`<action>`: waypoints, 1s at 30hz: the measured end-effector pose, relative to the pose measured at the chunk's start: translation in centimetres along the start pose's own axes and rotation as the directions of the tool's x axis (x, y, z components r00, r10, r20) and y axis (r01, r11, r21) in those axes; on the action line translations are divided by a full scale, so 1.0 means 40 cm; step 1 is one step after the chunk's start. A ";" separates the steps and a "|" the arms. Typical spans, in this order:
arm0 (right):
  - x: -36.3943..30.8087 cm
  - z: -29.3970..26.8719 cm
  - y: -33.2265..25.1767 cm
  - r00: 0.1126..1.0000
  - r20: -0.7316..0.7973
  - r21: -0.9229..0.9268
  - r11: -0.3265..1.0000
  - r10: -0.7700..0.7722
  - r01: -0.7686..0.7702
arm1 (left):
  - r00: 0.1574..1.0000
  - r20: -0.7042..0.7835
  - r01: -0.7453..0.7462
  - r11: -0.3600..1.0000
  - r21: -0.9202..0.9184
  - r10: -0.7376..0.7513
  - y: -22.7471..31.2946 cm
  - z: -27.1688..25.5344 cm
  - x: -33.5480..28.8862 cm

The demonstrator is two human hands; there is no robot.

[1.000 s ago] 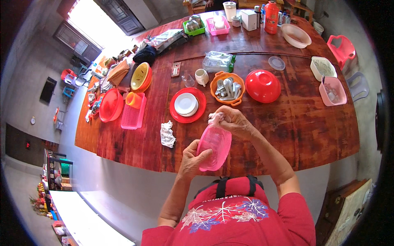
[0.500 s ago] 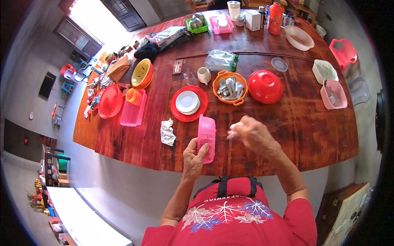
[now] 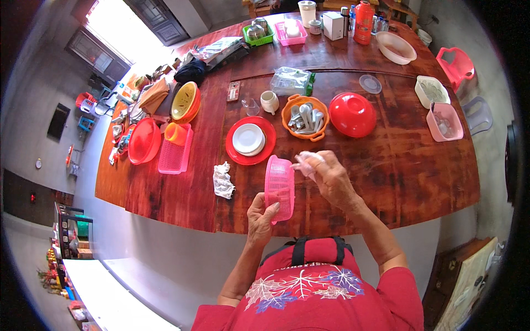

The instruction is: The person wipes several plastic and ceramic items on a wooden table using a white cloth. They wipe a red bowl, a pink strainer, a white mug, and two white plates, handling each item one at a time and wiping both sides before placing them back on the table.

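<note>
My left hand (image 3: pixel 259 219) grips the lower rim of a pink plastic basket (image 3: pixel 279 185), tipped on its side above the table's near edge. The thumb presses on the rim. Just right of the basket, my right hand (image 3: pixel 331 175) pinches a crumpled pale pink-and-white cloth (image 3: pixel 307 164), whose end comes close to the basket's upper rim; I cannot tell whether they touch. Beyond the basket, white plates (image 3: pixel 248 138) are stacked on a red plate (image 3: pixel 234 154). An orange basket (image 3: pixel 305 137) of spoons stands behind, beside a shiny red bowl-shaped lid (image 3: pixel 353 115).
A crumpled white cloth (image 3: pixel 223 181) lies left of the pink basket. On the left are a pink tray (image 3: pixel 175 160), a red basin (image 3: pixel 144 141) and a yellow-orange bowl (image 3: pixel 186 102). A cream mug (image 3: pixel 269 101) and a clear plastic pack (image 3: pixel 291 81) stand farther back. Pale containers (image 3: pixel 445 122) sit at right.
My right hand has moved left and slightly up, bringing the cloth close to the basket's rim. The basket has turned, showing more of its side; my left hand still holds it.
</note>
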State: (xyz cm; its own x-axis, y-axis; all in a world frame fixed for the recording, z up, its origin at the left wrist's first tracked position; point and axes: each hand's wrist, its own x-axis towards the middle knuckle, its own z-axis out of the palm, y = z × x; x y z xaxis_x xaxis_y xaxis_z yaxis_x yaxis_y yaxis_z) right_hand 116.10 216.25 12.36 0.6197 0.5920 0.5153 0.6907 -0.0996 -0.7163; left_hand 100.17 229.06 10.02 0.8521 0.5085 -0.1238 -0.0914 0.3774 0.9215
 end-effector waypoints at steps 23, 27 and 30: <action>-0.087 0.039 0.043 0.941 0.062 0.180 0.924 0.333 -0.339 | 0.997 -0.065 0.026 0.978 -0.209 -0.040 -0.034 0.024 0.024; -0.088 0.050 -0.008 0.985 -0.011 0.073 0.982 0.175 -0.173 | 0.996 -0.091 0.008 0.998 -0.069 -0.014 -0.053 0.027 0.025; -0.073 0.056 -0.043 1.000 -0.009 -0.130 0.992 -0.004 0.003 | 0.995 -0.102 -0.001 0.998 0.067 0.007 -0.057 0.041 0.022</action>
State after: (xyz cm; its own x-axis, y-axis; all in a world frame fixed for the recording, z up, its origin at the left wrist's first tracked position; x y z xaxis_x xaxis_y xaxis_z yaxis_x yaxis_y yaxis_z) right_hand 112.26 216.49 11.02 0.6200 0.5852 0.5226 0.7352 -0.2009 -0.6474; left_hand 101.99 227.37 8.42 0.7946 0.5873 -0.1537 -0.0572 0.3244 0.9442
